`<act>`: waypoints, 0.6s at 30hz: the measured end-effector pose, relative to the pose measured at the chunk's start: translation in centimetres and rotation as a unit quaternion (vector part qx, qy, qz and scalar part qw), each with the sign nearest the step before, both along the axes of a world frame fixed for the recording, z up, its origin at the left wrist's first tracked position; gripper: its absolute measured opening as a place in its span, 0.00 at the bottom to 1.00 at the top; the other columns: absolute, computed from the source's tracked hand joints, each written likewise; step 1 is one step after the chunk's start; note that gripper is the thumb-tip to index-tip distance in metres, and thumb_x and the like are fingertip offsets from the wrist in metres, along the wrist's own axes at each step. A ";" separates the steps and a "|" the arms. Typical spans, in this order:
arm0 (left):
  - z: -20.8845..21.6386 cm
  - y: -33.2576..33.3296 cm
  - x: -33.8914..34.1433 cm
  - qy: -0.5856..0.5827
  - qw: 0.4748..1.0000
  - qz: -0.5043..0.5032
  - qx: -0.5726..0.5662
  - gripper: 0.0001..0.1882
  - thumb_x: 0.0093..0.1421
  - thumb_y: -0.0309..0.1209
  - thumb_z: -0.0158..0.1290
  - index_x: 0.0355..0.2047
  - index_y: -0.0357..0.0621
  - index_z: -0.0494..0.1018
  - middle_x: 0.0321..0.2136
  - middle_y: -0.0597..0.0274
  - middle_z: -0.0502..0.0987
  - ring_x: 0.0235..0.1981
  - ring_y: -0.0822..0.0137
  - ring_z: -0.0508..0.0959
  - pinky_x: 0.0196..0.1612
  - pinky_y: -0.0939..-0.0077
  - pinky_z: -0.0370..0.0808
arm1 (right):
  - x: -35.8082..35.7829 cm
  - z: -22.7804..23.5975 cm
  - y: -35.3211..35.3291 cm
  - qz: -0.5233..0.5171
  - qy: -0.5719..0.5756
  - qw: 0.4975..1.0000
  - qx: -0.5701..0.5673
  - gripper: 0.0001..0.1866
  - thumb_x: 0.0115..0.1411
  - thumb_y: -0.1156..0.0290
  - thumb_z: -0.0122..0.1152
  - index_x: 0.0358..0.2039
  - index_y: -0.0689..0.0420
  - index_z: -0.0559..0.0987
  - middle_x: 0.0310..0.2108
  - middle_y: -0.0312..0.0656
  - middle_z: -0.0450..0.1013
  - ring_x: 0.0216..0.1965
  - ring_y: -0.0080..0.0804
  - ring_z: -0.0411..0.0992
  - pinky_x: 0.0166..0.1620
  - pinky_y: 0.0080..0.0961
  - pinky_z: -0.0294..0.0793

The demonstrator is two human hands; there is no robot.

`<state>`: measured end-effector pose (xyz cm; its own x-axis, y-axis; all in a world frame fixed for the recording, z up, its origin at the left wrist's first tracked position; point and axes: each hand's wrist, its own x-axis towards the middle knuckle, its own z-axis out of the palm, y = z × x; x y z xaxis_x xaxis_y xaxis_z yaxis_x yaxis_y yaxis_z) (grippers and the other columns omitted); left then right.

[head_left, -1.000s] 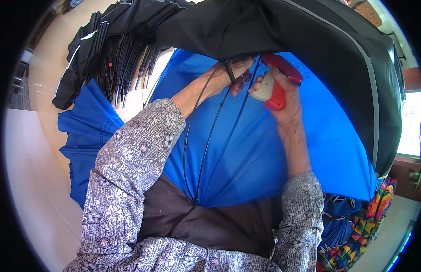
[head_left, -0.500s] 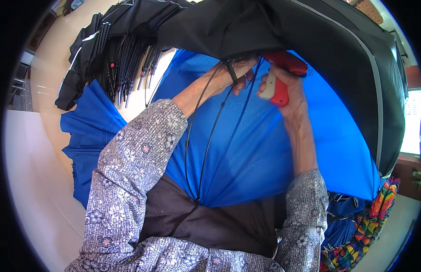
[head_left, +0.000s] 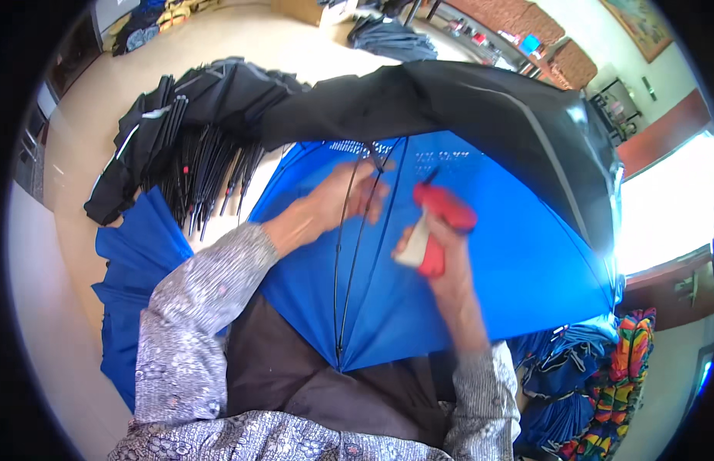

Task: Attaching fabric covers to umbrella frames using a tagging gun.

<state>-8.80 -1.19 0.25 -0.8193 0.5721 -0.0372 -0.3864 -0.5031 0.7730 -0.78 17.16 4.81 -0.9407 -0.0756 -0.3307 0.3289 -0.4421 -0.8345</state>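
An open umbrella spreads in front of me, with a blue inner face (head_left: 480,269), a black outer cover (head_left: 418,100) and thin black ribs (head_left: 339,269) meeting low at the middle. My right hand (head_left: 449,250) is closed round the handle of a red and white power screwdriver (head_left: 447,207). Its dark bit points up and left, apart from the ribs. My left hand (head_left: 355,194) is behind two ribs, close to a small black rib joint (head_left: 377,159) near the far edge. Its fingers look loosely bent and apart, though slightly blurred.
Black folded umbrellas with bunched ribs (head_left: 207,154) lie at the left, beside a folded blue umbrella (head_left: 138,253). Blue (head_left: 561,415) and rainbow-coloured (head_left: 632,353) folded umbrellas lie low at the right. A dark cloth bundle (head_left: 391,38) and a cluttered rack (head_left: 480,34) stand farther back.
The screwdriver has come out from under the black cover, down and left toward me, in my right hand. My left hand has shifted down and left. More of the room shows.
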 end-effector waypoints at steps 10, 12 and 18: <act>-0.9 -1.0 8.6 -0.063 0.992 -0.064 -0.085 0.22 0.65 0.47 0.42 0.41 0.36 0.65 0.17 0.64 0.65 0.15 0.70 0.70 0.21 0.71 0.75 | 5.2 -1.7 -1.1 0.009 -0.007 0.999 0.039 0.12 0.58 0.70 0.54 0.41 0.61 0.67 0.27 0.48 0.72 0.24 0.38 0.75 0.28 0.35 0.78; -1.5 -0.8 8.5 -0.068 0.991 -0.054 -0.098 0.22 0.65 0.47 0.42 0.39 0.36 0.65 0.16 0.65 0.64 0.14 0.71 0.69 0.20 0.72 0.74 | 4.5 -2.0 -1.3 0.004 -0.017 0.999 0.038 0.12 0.58 0.71 0.54 0.41 0.61 0.67 0.27 0.48 0.72 0.24 0.38 0.75 0.28 0.35 0.78; -1.0 -0.8 8.2 -0.052 0.987 -0.050 -0.141 0.21 0.66 0.47 0.40 0.36 0.38 0.64 0.16 0.65 0.61 0.14 0.73 0.65 0.19 0.74 0.72 | 4.2 -3.0 -2.5 -0.019 -0.014 0.998 0.057 0.10 0.55 0.71 0.58 0.35 0.62 0.72 0.24 0.44 0.72 0.21 0.34 0.74 0.24 0.30 0.76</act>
<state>-0.57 -2.03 -0.71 -0.7424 0.6053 -0.2870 -0.5079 -0.2292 0.8304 3.44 14.65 1.85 -0.9325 0.0003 -0.3611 0.3372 -0.3568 -0.8712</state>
